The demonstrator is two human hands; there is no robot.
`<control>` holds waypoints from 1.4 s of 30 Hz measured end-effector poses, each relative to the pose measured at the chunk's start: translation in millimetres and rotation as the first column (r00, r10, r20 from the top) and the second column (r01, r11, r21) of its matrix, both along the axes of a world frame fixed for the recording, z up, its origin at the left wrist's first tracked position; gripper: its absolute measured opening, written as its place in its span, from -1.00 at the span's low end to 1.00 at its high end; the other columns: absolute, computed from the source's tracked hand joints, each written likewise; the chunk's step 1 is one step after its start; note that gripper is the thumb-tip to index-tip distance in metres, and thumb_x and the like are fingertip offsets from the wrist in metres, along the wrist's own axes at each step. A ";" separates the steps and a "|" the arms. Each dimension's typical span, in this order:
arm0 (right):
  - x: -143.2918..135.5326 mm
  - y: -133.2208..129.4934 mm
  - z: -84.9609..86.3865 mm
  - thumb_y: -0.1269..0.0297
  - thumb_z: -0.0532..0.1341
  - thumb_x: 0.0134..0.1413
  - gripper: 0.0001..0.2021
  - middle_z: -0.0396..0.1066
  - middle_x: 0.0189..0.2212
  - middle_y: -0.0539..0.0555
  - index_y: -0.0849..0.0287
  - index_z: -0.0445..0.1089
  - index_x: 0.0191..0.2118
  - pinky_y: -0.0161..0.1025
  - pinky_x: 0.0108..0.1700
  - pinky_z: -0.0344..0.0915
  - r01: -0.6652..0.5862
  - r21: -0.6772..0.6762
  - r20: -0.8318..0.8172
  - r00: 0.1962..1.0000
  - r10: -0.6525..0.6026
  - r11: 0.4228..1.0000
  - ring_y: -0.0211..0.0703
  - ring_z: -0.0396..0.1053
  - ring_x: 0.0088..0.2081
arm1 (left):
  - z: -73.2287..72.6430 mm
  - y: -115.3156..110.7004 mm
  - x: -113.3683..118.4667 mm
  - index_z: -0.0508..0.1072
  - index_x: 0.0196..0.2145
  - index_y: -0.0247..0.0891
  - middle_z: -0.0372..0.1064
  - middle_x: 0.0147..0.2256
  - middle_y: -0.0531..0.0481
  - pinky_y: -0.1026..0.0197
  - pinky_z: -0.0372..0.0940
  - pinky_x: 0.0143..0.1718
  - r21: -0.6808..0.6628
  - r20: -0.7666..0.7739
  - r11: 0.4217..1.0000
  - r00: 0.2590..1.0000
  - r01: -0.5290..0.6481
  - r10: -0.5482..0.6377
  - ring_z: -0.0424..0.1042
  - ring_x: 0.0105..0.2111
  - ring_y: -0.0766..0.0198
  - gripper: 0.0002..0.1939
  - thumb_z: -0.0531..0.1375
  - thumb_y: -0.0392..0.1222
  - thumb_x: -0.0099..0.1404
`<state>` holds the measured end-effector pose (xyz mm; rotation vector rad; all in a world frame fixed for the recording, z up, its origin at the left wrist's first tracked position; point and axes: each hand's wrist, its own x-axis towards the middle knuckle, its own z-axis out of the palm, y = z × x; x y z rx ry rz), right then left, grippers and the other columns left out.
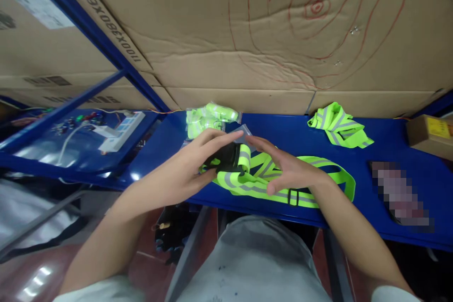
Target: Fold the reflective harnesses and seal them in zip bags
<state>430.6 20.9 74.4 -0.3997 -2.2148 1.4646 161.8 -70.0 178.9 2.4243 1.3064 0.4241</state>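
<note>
A yellow-green reflective strap with grey stripes and a black buckle lies in loops on the blue shelf, its left end lifted. My left hand is wrapped round the black part at that end, fingertips pointing right. Just to the right, my right hand hovers over the strap with thumb and fingers apart and nothing between them. A clear plastic bag shows partly behind my fingertips.
Bagged yellow-green straps sit behind my left hand, and a loose folded strap lies at the back right. Further right are a blurred-out flat object and a cardboard box. A power strip is at left.
</note>
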 end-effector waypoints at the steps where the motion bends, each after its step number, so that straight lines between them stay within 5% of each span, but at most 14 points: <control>1: -4.3 -5.9 6.5 -0.14 0.52 -0.14 0.21 -0.24 0.53 0.12 -0.09 -0.16 0.53 0.10 0.50 -0.17 0.003 0.004 -0.026 1.000 -0.003 1.000 0.14 -0.23 0.52 | 4.7 3.2 2.5 0.02 0.45 0.04 0.17 0.23 -0.09 0.14 0.26 0.24 0.001 -0.019 1.000 1.000 0.008 -0.008 0.28 0.22 0.17 -0.15 0.07 -0.50 0.30; 4: -21.5 -21.6 20.2 -0.02 0.56 -0.17 0.18 0.02 0.46 0.15 -0.01 -0.04 0.51 0.01 0.46 0.00 0.047 -0.022 -0.107 0.993 -0.049 0.999 0.12 -0.03 0.47 | 15.7 13.7 9.4 0.12 0.41 -0.05 0.24 0.20 -0.11 0.15 0.32 0.14 0.014 -0.089 1.000 0.996 0.016 -0.014 0.35 0.15 0.14 -0.20 0.15 -0.44 0.27; 7: -35.9 -25.8 19.9 0.05 0.50 -0.01 -0.27 0.44 0.16 0.10 0.08 0.36 0.28 -0.10 0.23 0.31 0.154 -0.110 -0.161 0.972 -0.170 0.982 0.02 0.38 0.17 | 24.4 22.3 15.6 0.27 0.33 -0.14 0.32 0.13 -0.14 0.13 0.36 0.06 0.014 -0.179 1.000 0.984 -0.005 0.008 0.41 0.08 0.08 -0.30 0.24 -0.31 0.24; 9: -40.1 -22.1 13.3 0.09 0.48 0.02 -0.51 0.53 -0.06 0.03 0.13 0.51 0.06 -0.20 0.04 0.37 0.157 -0.161 -0.171 0.968 -0.185 0.974 -0.08 0.46 -0.05 | 29.4 25.9 19.1 0.36 0.26 -0.15 0.36 0.08 -0.13 0.11 0.37 0.00 -0.006 -0.231 1.000 0.973 -0.014 0.013 0.44 0.03 0.05 -0.35 0.28 -0.25 0.21; 13: -36.1 -10.8 -0.7 0.15 0.54 -0.08 -0.60 0.46 -0.29 -0.06 0.17 0.51 -0.13 -0.36 -0.21 0.30 0.027 -0.295 -0.225 0.970 -0.097 0.955 -0.26 0.39 -0.27 | 35.2 30.6 20.4 0.44 0.17 -0.13 0.41 0.04 -0.10 0.13 0.36 -0.07 -0.043 -0.301 0.999 0.953 -0.015 0.001 0.47 -0.03 0.05 -0.41 0.31 -0.20 0.16; 16: -27.4 -5.6 -5.4 0.01 0.57 -0.18 -0.40 0.41 -0.31 -0.06 0.15 0.44 -0.03 -0.40 -0.30 0.27 -0.136 -0.444 -0.354 0.935 -0.034 0.886 -0.33 0.33 -0.36 | 36.2 34.4 15.5 0.45 0.16 -0.14 0.42 0.04 -0.09 0.12 0.35 -0.03 -0.032 -0.319 0.999 0.948 -0.002 -0.008 0.47 -0.03 0.06 -0.41 0.33 -0.14 0.15; 19: -19.3 -2.0 -7.4 -0.25 0.42 -0.03 -0.38 0.36 -0.38 -0.04 0.19 0.42 -0.07 -0.38 -0.39 0.25 -0.185 -0.542 -0.364 0.931 -0.031 0.820 -0.33 0.28 -0.45 | 37.7 37.6 9.6 0.43 0.19 -0.13 0.40 0.08 -0.08 0.14 0.32 0.04 -0.042 -0.287 0.998 0.956 0.055 -0.064 0.45 0.02 0.07 -0.40 0.31 -0.17 0.17; 21: -17.3 0.1 -9.3 -0.19 0.37 0.11 -0.50 0.31 -0.46 -0.05 0.22 0.40 -0.21 -0.41 -0.43 0.19 -0.122 -0.550 -0.291 0.955 -0.052 0.826 -0.36 0.23 -0.48 | 39.2 38.5 7.1 0.43 0.19 -0.08 0.39 0.11 -0.05 0.17 0.31 0.07 -0.070 -0.246 0.990 0.960 0.121 -0.135 0.44 0.04 0.11 -0.42 0.28 -0.24 0.20; 26: -29.1 -0.9 -15.1 -0.02 0.43 0.08 -0.59 0.37 -0.38 -0.04 0.22 0.40 -0.18 -0.41 -0.35 0.24 -0.120 -0.461 -0.223 0.975 0.016 0.879 -0.34 0.30 -0.39 | 38.8 39.5 10.0 0.45 0.15 -0.02 0.39 0.10 -0.02 0.17 0.31 0.09 -0.086 -0.096 0.970 0.967 0.229 -0.237 0.44 0.06 0.13 -0.48 0.24 -0.31 0.24; 30: -40.8 -7.2 -16.1 0.04 0.44 0.06 -0.48 0.47 -0.06 0.06 0.11 0.39 0.08 -0.25 -0.07 0.40 0.041 -0.343 -0.282 0.948 -0.144 0.938 -0.15 0.44 -0.09 | 32.8 42.1 18.1 0.44 0.13 -0.08 0.43 0.06 -0.07 0.14 0.35 0.05 -0.166 0.030 0.937 0.951 0.308 -0.308 0.45 0.03 0.13 -0.48 0.24 -0.36 0.22; 34: -41.7 -9.9 -15.7 0.05 0.40 0.11 -0.44 0.34 0.23 0.12 0.05 0.39 0.21 -0.12 0.11 0.39 0.109 -0.230 -0.234 0.958 -0.164 0.967 0.04 0.33 0.20 | 28.6 42.8 22.8 0.42 0.16 -0.08 0.44 0.09 -0.09 0.09 0.35 0.10 -0.182 0.131 0.920 0.936 0.348 -0.328 0.44 0.08 0.11 -0.42 0.25 -0.40 0.19; 42: -42.9 -10.0 -14.3 -0.02 0.46 -0.02 -0.48 0.51 -0.05 0.10 0.17 0.50 0.01 -0.04 0.14 0.38 -0.040 -0.304 -0.144 0.990 -0.005 0.952 0.07 0.39 0.07 | 25.1 43.0 20.0 0.41 0.19 -0.06 0.44 0.12 -0.09 0.11 0.36 0.10 -0.209 0.188 0.902 0.921 0.377 -0.341 0.44 0.08 0.08 -0.41 0.34 -0.30 0.21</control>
